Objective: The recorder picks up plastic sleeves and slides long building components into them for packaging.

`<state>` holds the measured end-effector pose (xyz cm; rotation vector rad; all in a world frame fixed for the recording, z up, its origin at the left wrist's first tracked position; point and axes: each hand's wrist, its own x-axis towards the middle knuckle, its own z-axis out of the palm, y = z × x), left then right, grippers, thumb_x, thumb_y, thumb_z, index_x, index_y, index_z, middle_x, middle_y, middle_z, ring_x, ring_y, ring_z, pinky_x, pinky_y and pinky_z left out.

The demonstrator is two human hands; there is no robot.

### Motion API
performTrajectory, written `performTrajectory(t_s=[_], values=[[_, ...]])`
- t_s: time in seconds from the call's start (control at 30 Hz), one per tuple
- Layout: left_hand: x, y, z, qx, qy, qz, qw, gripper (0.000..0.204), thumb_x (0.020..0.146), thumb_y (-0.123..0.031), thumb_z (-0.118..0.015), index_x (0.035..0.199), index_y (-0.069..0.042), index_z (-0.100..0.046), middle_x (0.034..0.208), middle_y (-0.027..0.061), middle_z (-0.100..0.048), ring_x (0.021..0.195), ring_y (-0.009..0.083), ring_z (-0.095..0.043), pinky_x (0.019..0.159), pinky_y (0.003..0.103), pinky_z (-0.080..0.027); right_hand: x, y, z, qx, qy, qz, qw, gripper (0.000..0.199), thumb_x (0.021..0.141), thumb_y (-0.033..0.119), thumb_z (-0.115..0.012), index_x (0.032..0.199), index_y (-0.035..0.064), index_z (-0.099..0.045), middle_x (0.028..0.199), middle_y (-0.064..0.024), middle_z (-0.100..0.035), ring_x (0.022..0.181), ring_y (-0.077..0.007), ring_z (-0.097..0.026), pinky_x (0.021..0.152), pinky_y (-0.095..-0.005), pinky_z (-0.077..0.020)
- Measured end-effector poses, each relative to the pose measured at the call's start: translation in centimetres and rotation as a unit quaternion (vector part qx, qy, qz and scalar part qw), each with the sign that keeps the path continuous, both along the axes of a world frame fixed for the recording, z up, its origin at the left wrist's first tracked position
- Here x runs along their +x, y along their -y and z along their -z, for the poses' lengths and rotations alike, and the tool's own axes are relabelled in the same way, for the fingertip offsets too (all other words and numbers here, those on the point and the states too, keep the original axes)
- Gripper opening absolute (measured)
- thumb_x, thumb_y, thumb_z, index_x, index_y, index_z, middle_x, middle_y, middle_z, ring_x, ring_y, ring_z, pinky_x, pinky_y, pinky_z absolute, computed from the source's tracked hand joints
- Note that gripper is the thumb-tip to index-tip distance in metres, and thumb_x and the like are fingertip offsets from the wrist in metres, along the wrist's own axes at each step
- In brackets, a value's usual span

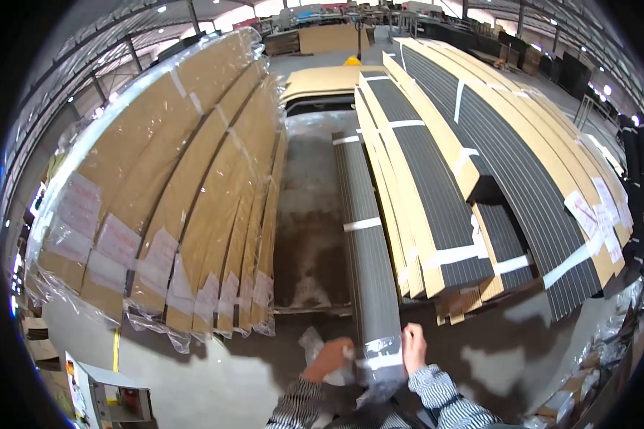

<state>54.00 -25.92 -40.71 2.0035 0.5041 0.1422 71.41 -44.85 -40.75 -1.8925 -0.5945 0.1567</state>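
Note:
A long, narrow bundle of dark grey strips (372,275), bound with white tape, lies lengthwise ahead of me. Clear plastic film (383,352) covers its near end. At the left side of that end, my left hand (330,360) is closed on the crumpled film, slightly smeared by motion. My right hand (413,348) is against the bundle's right edge with fingers curled in. What it pinches there, film or strip edge, is hidden.
Plastic-wrapped brown cardboard packs (215,164) stand in a row at left. Taped stacks of black strips and tan boards (436,186) overhang at right. Between them is a worn dark platform (309,236). A small open cabinet (107,393) stands low left; loose plastic lies low right.

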Motion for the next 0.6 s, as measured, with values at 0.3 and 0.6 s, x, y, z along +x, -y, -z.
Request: performTrajectory(t_s=[0.3, 0.6], values=[[2.4, -0.7, -2.8, 0.065, 0.114, -0.086, 0.988, 0.006, 0.084, -0.007, -0.064, 0.090, -0.006, -0.062, 0.071, 0.0015, -0.057, 0.077, 0.0139, -0.061, 0.067, 0.031, -0.048, 3.8, 0.0, 1.2, -0.090, 0.023, -0.095, 0.991, 0.013, 0.100, 0.018, -0.048, 0.096, 0.0074, -0.054, 0.077, -0.0146, -0.064, 0.068, -0.0348, -0.065, 0.058, -0.0435, -0.0493], [3.4, 7.8, 11.1, -0.211, 0.018, -0.526, 0.824, 0.032, 0.091, -0.026, -0.066, 0.071, -0.002, -0.060, 0.065, 0.0041, -0.057, 0.060, 0.0210, -0.057, 0.055, 0.038, -0.042, -0.3, -1.8, 7.1, -0.098, -0.072, 0.092, 0.988, 0.037, 0.095, 0.021, -0.050, 0.070, -0.0045, -0.059, 0.073, -0.0268, -0.060, 0.071, -0.0475, -0.057, 0.060, -0.0537, -0.0412]])
